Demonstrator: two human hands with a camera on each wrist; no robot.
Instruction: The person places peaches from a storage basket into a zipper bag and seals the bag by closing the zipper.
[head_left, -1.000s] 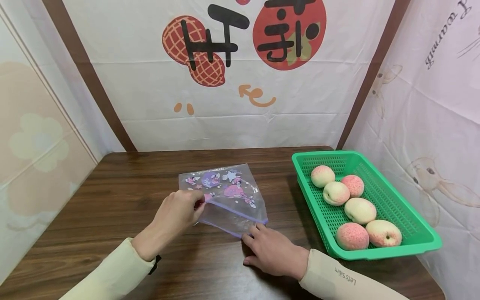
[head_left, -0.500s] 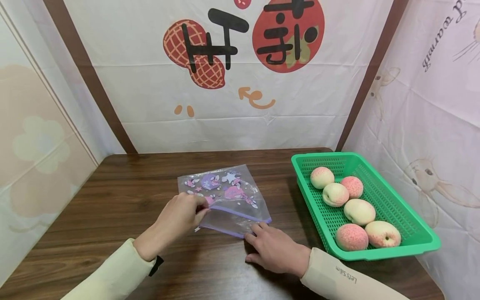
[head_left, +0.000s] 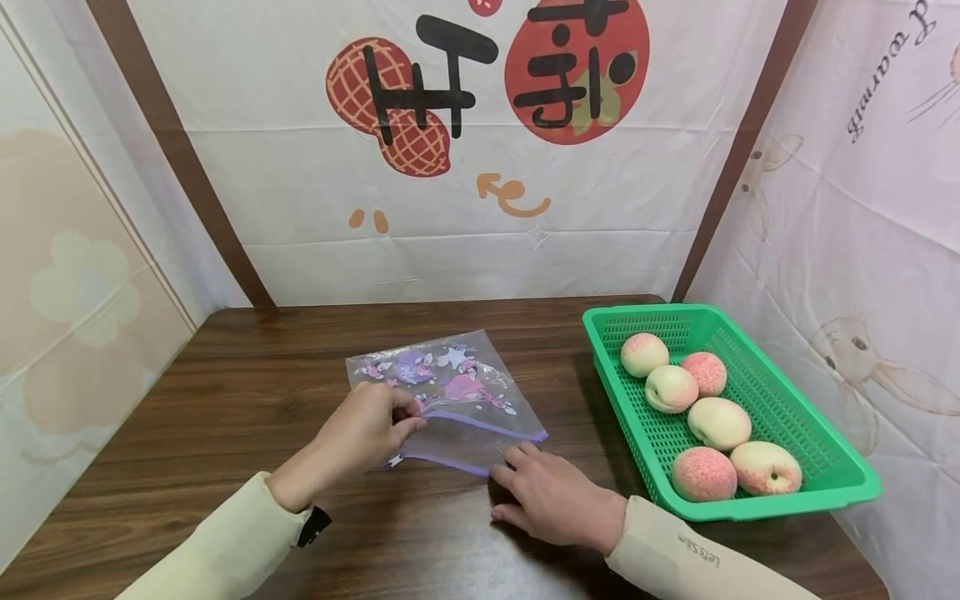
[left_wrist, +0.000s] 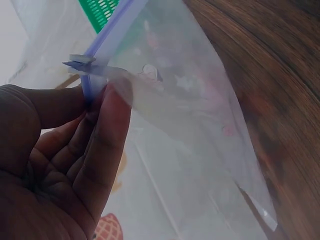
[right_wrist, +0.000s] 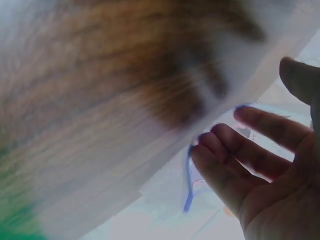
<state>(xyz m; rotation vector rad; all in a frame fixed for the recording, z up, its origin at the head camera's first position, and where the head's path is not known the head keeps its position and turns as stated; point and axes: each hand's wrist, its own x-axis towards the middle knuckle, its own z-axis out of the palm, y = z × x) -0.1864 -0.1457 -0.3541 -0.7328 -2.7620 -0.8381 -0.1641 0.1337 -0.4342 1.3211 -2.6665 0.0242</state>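
Note:
A clear zip bag (head_left: 468, 387) with pink and purple cartoon prints lies on the brown table, its purple-edged mouth toward me and parted. My left hand (head_left: 360, 429) pinches the upper lip between thumb and fingers. In the left wrist view that hand (left_wrist: 55, 145) grips the purple zip strip (left_wrist: 116, 27) beside a small slider-like end piece (left_wrist: 80, 64). My right hand (head_left: 555, 500) rests palm down at the near right corner, fingertips on the lower lip. Its fingers look fairly straight and spread in the right wrist view (right_wrist: 260, 165).
To the right stands a green perforated basket (head_left: 780, 505) with several peaches (head_left: 718, 423) inside, close beside my right forearm. A printed white cloth (head_left: 450, 267) hangs behind the table (head_left: 247, 375), and another closes off the right side.
The bag has turned slightly: its far edge slid left while the strip's right end moved right. My left hand, still pinching the lip, shifted a little right; the right hand barely moved.

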